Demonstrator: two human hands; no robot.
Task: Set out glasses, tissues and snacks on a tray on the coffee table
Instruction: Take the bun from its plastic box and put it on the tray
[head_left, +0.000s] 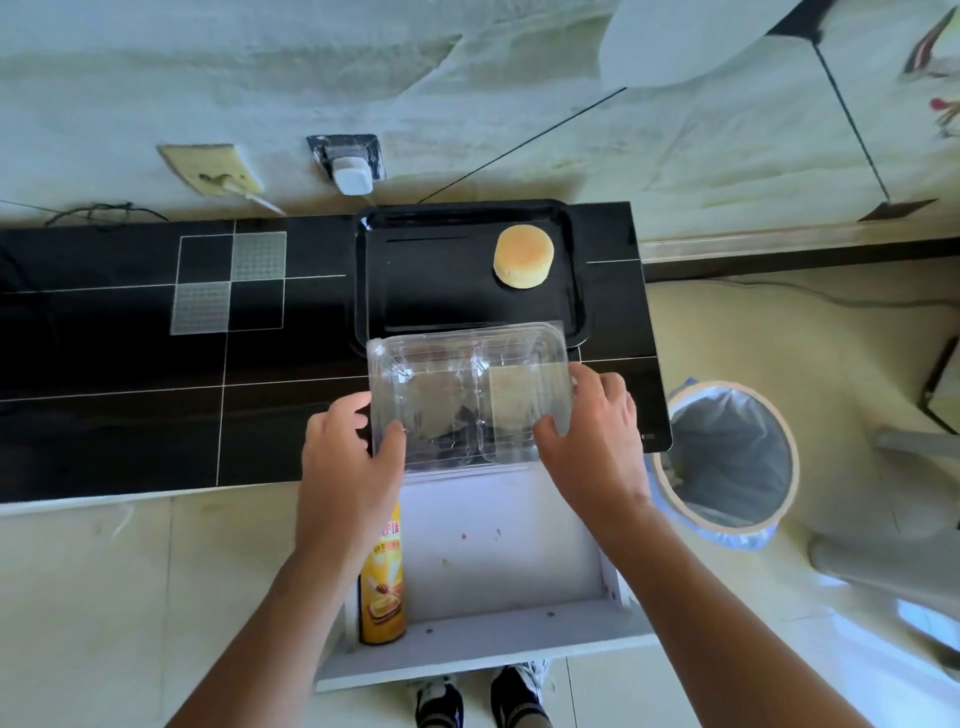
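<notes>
A black tray (415, 291) lies on the dark coffee table (130, 405) near the wall. One round yellow cake (523, 255) sits at the tray's far right. Just in front of the tray I hold a clear plastic clamshell box (467, 389) with both hands; it looks empty. My left hand (353, 447) grips its left edge and my right hand (592, 431) grips its right front corner. A yellow snack can (383, 587) lies in the open white drawer (498, 561) below the table edge, partly hidden by my left forearm.
A bin with a blue liner (727, 457) stands on the floor right of the table. A wall socket with a white plug (350, 166) is behind the tray. My shoes (483, 696) show under the drawer front.
</notes>
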